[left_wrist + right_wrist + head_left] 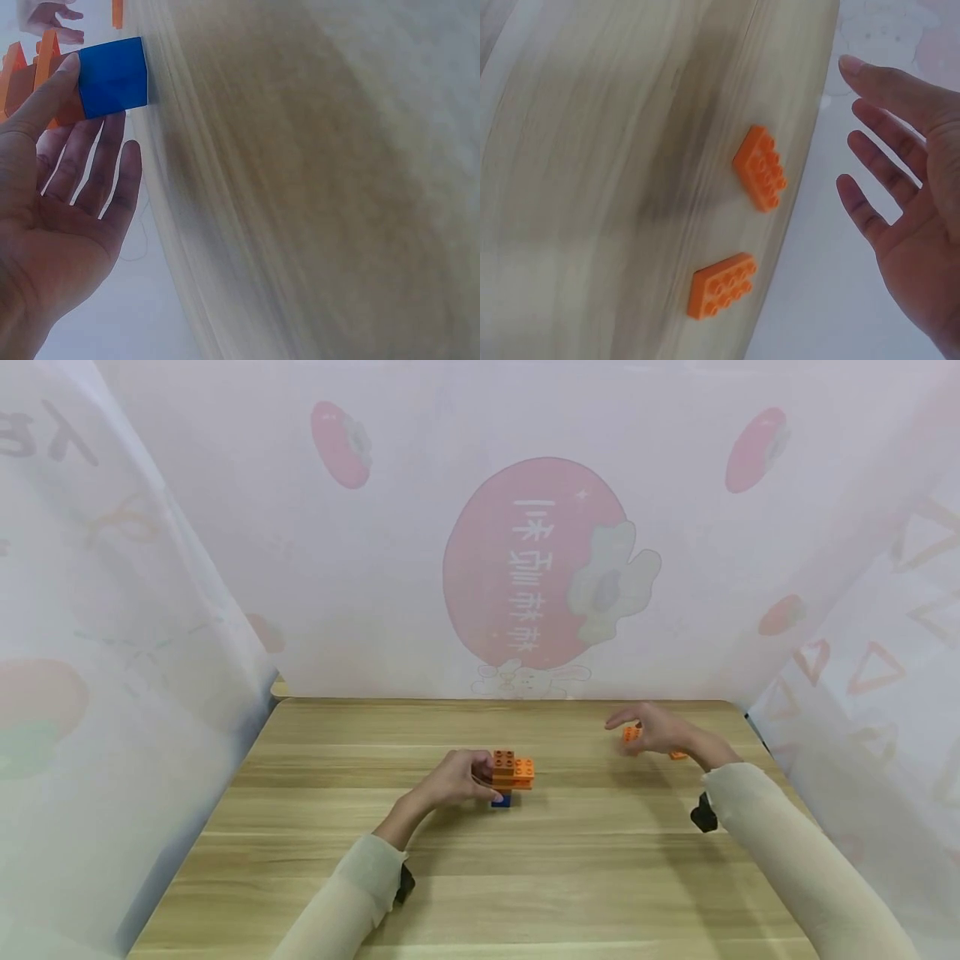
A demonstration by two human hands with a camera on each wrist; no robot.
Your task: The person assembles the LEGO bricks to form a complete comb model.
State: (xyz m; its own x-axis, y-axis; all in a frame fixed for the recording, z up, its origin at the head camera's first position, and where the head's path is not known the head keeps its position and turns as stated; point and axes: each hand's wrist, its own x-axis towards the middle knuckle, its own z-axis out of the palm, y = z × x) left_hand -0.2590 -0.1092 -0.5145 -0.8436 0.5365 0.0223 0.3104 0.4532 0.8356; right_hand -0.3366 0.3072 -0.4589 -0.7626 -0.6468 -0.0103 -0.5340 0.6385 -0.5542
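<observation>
My left hand [456, 778] grips a small stack of toy building bricks near the middle of the table. A blue brick [112, 77] forms the bottom of that stack, with brown and orange bricks [523, 768] above it. In the left wrist view the thumb lies along one side of the stack and the fingers are behind it. At the right, my right hand [658, 732] hovers with fingers spread and holding nothing. Two loose orange bricks lie by it: one angled brick [759, 169] and another orange brick [721, 286], both studded.
The wood-grain table [480, 885] ends at a back edge just beyond the loose bricks. A pale printed curtain [375, 568] stands behind it, with more cloth along the left and right sides. Dark devices sit at both wrists.
</observation>
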